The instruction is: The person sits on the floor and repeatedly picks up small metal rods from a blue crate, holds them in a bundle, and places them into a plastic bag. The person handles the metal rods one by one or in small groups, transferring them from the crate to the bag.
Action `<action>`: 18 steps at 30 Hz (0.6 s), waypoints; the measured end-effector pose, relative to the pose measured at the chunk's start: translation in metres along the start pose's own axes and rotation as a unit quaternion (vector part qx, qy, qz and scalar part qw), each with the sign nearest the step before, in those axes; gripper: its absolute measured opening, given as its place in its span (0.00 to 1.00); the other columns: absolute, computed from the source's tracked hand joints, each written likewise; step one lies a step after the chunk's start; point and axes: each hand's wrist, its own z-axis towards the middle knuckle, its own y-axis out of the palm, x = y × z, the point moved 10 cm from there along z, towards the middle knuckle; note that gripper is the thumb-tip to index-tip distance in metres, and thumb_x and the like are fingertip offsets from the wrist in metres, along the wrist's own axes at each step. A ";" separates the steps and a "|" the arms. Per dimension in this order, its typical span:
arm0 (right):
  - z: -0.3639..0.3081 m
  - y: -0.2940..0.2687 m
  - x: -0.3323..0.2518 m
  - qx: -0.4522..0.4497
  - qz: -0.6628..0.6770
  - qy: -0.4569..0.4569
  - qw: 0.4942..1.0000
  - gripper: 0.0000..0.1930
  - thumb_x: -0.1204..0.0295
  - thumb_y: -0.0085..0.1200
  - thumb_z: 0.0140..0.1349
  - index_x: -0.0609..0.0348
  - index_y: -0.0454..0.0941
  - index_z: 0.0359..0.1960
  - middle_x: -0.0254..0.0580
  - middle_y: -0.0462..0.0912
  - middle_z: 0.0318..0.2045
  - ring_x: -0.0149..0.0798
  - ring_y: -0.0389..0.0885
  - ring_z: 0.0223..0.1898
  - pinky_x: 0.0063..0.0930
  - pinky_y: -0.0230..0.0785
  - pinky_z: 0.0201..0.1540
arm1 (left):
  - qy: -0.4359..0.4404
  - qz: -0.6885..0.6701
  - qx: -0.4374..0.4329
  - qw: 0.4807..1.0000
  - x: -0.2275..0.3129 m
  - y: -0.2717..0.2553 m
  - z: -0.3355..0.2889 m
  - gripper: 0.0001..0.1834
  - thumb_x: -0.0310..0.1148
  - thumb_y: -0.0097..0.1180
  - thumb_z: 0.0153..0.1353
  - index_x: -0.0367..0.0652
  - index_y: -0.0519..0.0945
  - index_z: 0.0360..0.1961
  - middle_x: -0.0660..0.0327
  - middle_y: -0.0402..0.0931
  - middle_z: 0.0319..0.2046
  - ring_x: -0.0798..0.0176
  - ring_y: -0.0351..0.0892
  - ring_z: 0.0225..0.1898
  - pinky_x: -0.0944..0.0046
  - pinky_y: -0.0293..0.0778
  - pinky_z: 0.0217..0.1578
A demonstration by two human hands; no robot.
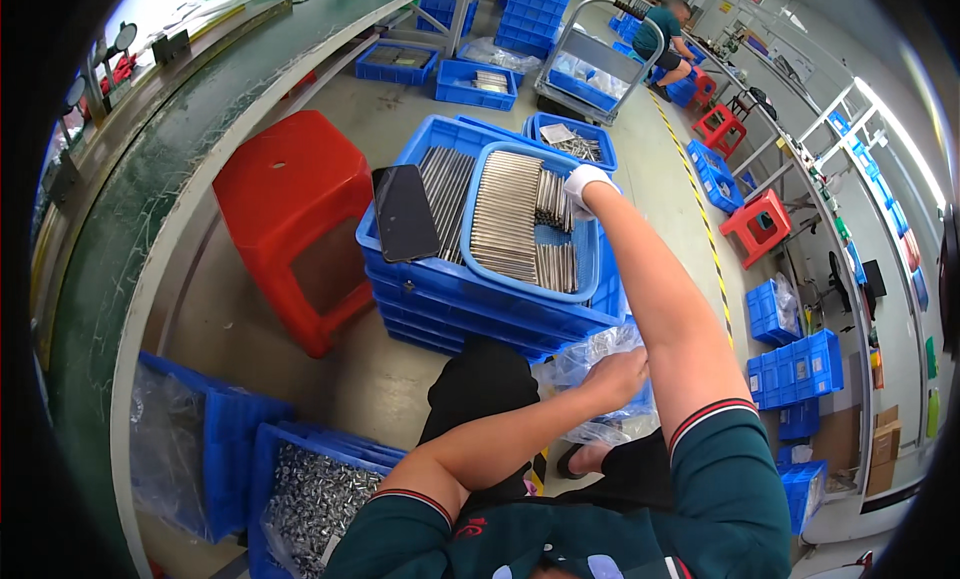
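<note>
My right hand, in a white glove or cover, is at the right side of a light blue tray. It is beside short metal rods; its fingers are too small and hidden to read. Long silvery rods fill the tray's left part, and more short rods lie at its near right. My bare left hand is lower down, beneath my right forearm, against a clear plastic bag. Its fingers look curled, and whatever they hold is hidden.
The tray rests on stacked blue crates, beside dark rods and a black phone. A red stool stands left. A crate of small metal parts is at lower left. A cart and a seated person are farther back.
</note>
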 end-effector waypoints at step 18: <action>-0.037 -0.026 -0.044 0.252 -0.209 -0.054 0.943 0.12 0.72 0.46 0.57 0.55 0.82 0.38 0.48 0.83 0.41 0.51 0.82 0.43 0.41 0.74 0.45 | -0.007 -0.036 0.008 0.999 0.012 -0.032 -0.011 0.19 0.40 0.45 0.59 0.36 0.74 0.44 0.40 0.76 0.39 0.37 0.74 0.44 0.46 0.69 0.43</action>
